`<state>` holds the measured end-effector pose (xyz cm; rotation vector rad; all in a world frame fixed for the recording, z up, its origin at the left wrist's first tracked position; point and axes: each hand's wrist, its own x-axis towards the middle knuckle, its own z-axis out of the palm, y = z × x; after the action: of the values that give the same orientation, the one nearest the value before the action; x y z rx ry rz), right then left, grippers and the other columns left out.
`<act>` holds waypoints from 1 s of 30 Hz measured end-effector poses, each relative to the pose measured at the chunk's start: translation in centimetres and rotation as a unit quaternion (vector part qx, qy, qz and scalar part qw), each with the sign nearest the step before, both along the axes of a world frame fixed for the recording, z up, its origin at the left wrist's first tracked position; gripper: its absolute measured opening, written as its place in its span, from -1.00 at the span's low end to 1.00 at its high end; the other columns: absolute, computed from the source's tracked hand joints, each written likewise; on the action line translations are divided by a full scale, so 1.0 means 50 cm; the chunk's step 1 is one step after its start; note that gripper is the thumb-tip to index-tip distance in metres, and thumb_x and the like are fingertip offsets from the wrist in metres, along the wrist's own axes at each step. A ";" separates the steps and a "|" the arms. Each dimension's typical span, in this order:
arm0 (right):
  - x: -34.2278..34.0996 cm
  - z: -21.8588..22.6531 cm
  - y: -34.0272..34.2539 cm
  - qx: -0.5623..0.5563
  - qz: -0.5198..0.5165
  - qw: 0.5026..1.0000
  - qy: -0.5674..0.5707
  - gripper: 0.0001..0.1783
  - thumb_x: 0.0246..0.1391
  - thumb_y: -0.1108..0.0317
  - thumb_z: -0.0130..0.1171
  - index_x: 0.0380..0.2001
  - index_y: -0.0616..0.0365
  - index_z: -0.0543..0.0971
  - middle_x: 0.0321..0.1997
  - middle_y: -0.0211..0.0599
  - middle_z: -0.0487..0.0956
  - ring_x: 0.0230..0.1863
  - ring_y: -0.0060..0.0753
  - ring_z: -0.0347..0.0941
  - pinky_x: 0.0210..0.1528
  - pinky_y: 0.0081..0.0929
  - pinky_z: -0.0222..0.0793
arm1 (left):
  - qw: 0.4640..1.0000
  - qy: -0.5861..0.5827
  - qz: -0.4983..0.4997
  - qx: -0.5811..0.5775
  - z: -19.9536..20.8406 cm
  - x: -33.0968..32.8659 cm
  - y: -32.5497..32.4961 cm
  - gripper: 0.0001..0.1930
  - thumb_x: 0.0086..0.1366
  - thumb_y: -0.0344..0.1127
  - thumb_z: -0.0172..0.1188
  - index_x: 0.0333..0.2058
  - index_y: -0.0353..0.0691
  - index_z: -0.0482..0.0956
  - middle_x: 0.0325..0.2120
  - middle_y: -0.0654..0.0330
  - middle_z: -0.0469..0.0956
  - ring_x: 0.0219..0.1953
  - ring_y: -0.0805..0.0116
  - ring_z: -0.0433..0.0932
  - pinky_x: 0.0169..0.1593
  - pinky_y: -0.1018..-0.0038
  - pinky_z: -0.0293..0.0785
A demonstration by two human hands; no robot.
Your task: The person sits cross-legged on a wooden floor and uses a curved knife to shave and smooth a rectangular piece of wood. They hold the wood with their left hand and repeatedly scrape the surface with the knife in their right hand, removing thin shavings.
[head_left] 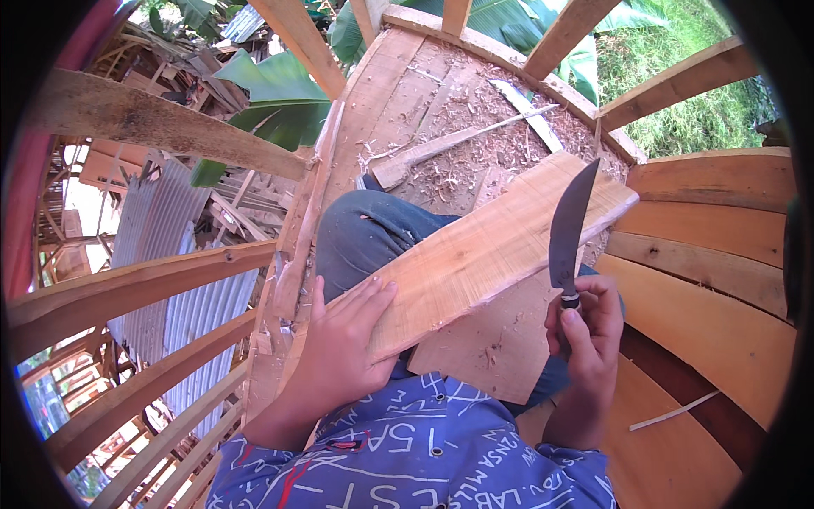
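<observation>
A thick wooden plank (479, 254) lies slantwise across my lap, its far end up to the right. My left hand (356, 318) rests on the plank's near left end, fingers stretched flat over the wood and the thumb apart. On the right, my right hand (591, 327) is closed around the handle of a large knife (570, 225). The broad dark blade points up and away from me, above the plank's right part. Most of the handle is hidden in my fingers. Beneath the plank a flat board (487, 348) lies over my legs.
Wood shavings (458, 174) cover the planked floor ahead, with a long split stick (424, 157) and a pale curved strip (530, 114) on it. Upright ribs (161, 123) stand along the left. Curved side planks (704, 293) close the right. A thin stick (674, 411) lies there.
</observation>
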<state>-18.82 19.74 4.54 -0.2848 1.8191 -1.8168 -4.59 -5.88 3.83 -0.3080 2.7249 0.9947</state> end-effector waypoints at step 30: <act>0.087 -0.049 0.051 0.076 -0.136 0.988 0.002 -0.68 0.31 0.42 -0.08 0.04 0.36 0.46 -0.65 -0.44 0.41 -0.71 -0.72 0.24 -0.65 -0.69 0.12 | 0.999 0.022 0.023 -0.006 -0.028 0.013 0.039 -0.26 -0.05 -0.31 0.35 0.16 -0.39 0.36 0.17 -0.29 0.33 0.28 -0.19 0.25 0.32 0.01 0.09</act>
<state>-14.49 22.29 2.09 0.0184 2.0695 -1.8403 -3.96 -3.91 2.42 -0.3576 2.7763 1.0086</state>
